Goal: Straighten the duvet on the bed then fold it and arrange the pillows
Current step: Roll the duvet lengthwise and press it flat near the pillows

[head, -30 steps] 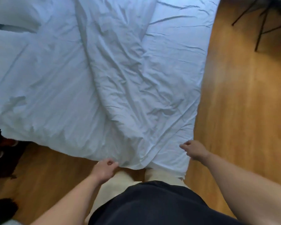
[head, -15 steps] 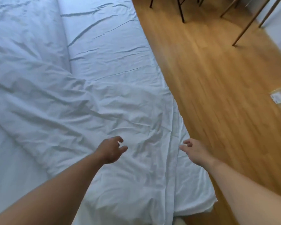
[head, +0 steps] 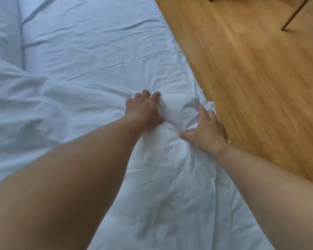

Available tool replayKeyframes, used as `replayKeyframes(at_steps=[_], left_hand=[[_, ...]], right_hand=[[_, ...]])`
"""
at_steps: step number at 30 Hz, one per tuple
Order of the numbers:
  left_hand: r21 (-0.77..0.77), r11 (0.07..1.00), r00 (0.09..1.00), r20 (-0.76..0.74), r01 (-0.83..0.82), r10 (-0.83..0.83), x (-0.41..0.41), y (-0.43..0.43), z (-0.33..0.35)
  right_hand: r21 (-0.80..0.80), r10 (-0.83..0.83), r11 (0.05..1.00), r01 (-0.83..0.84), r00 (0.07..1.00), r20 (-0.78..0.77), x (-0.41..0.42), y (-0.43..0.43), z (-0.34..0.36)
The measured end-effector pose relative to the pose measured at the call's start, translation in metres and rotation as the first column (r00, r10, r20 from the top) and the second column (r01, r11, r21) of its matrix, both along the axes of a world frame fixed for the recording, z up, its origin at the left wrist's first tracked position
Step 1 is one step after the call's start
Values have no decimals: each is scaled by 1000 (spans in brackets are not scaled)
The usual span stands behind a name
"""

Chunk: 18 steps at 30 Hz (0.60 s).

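A white duvet lies crumpled across the bed, over a wrinkled white sheet. Near the bed's right edge the duvet bunches into a lump between my hands. My left hand grips the left side of that lump, its fingers curled into the fabric. My right hand grips the right side, thumb pressed into the folds. A strip of a second white layer, perhaps a pillow or a fold, shows at the far left; I cannot tell which.
Wooden floor runs along the right side of the bed. Thin furniture legs stand on it at the top right.
Both hands have reached forward from hovering over the duvet and taken hold of its bunched edge. The view has moved closer to the bed's right side.
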<state>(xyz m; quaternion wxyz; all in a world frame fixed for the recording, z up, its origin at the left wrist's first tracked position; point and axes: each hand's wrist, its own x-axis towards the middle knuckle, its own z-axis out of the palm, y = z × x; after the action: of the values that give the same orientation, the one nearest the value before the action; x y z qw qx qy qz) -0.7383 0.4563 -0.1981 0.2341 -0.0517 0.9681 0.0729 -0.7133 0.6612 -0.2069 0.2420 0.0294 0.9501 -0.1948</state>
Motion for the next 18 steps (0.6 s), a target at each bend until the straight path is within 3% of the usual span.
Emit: replayKeyframes(at_steps=[4,8,13,16,18], left_hand=[[-67,997,999,-15,29,-30,21,-4,13],[-12,997,997,-24,75,-76,70,-9,45],[74,994,989,-117,-82,90,193,-23,95],[166,964,943,-227,-208,243,283,-29,133],[188,939,911,-251,-287,328,337,-33,157]], right_hand=[[-87,30,996,-31,1000,-3,19,-1,4],[-100,167,982,-161,985,52,60,2,39],[-207,338,923,-323,940,40,135,-5,106],[-422,382,857,-296,914,135,183,-20,152],[-465,446,822,-328,879,169,214,-37,170]])
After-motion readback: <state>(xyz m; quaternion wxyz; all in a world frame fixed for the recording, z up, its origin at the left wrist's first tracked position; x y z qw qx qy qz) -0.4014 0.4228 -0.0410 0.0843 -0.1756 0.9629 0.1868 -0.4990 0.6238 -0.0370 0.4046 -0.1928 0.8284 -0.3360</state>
